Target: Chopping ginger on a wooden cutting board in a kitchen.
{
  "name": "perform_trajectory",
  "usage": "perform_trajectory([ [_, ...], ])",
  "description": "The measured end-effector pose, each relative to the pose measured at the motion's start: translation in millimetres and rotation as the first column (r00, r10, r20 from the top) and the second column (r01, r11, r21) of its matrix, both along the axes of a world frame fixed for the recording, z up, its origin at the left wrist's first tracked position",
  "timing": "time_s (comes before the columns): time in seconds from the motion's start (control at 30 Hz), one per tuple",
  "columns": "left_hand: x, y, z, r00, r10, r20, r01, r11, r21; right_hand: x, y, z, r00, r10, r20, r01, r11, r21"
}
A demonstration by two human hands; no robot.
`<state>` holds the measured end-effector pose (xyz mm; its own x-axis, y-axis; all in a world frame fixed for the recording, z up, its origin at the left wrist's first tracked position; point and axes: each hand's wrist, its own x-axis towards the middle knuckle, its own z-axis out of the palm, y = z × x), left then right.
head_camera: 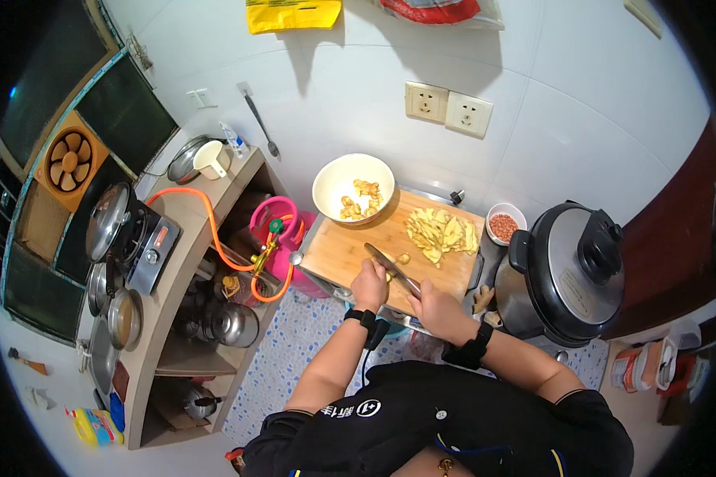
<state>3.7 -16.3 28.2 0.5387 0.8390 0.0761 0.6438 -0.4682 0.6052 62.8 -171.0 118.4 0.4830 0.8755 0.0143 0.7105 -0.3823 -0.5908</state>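
Observation:
My right hand [438,307] grips the handle of a kitchen knife [391,268], its blade slanting up and left over a wooden cutting board [340,250]. Close by the blade, my left hand [370,287] rests on the board's near left part, fingers bent against a piece of ginger [389,276] that the knife and fingers partly hide. A small ginger piece [404,258] lies just beyond the blade. Sliced ginger [441,232] is heaped on the right half of the board. A cream bowl [328,185] with several ginger knobs [367,189] stands at the board's far left corner.
Right of the board are a small bowl of peanuts [503,228], an electric pressure cooker [564,274] and loose ginger root [483,298]. A pink gas cylinder [307,274] with an orange hose [212,217] stands left, beside a counter [176,262] bearing a gas stove [153,253].

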Motion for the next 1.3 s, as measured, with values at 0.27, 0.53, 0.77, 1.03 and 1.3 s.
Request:
perform_trajectory([
  [0.27,-2.2,1.0,-2.5,1.000,0.004,-0.002,-0.004,1.000,-0.021,0.6,18.8,-4.2,0.999,0.027,-0.034,-0.030,0.996,-0.087],
  [0.53,1.1,1.4,1.0,1.000,-0.017,-0.011,0.016,0.998,-0.058,6.3,30.6,-43.3,0.999,0.033,0.007,-0.033,0.994,0.106],
  [0.77,-1.2,3.5,-4.5,1.000,-0.024,0.004,0.024,1.000,0.016,12.5,19.8,-39.9,0.999,-0.006,0.031,0.003,0.993,0.117],
  [1.03,-1.4,0.9,1.4,1.000,-0.008,0.005,0.009,0.999,-0.031,9.3,-0.4,13.8,0.997,0.032,-0.070,-0.041,0.991,-0.130],
  [1.3,2.5,-1.7,-3.7,1.000,0.012,-0.002,-0.012,1.000,-0.015,13.5,18.9,-13.9,0.996,0.046,-0.079,-0.057,0.988,-0.144],
])
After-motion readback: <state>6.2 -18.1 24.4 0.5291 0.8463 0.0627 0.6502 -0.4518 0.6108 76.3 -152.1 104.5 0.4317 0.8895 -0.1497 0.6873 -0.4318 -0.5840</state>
